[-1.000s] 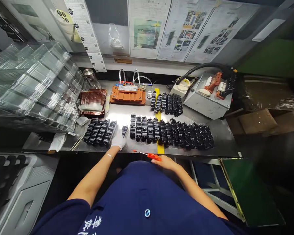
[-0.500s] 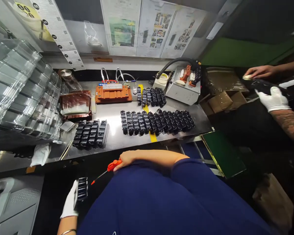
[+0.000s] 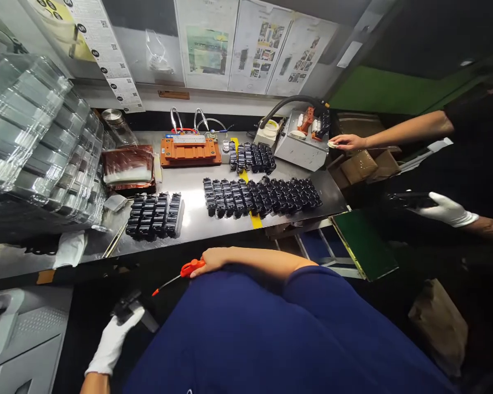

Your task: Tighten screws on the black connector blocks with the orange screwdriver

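Observation:
My left hand (image 3: 110,342), in a white glove, is down below the bench edge at the lower left and grips a black plastic part (image 3: 125,307). My right hand (image 3: 211,260), bare, rests against my blue shirt in front of the bench and holds an orange-handled tool (image 3: 181,272) whose thin shaft points down-left. On the steel bench (image 3: 193,216) lie a small block of black parts (image 3: 154,215) on the left, a long row of black parts (image 3: 263,195) in the middle and a shorter row (image 3: 251,157) behind it.
Clear plastic trays (image 3: 33,142) are stacked at the left. An orange fixture (image 3: 190,151) and a grey box with a hose (image 3: 302,145) stand at the back. A co-worker at the right reaches a bare hand (image 3: 347,142) toward the box; their gloved hand (image 3: 446,210) holds a dark object.
My left hand has carried a black part from the bench down below its edge to the lower left. The view has swung right. The co-worker's bare hand has reached in toward the grey box.

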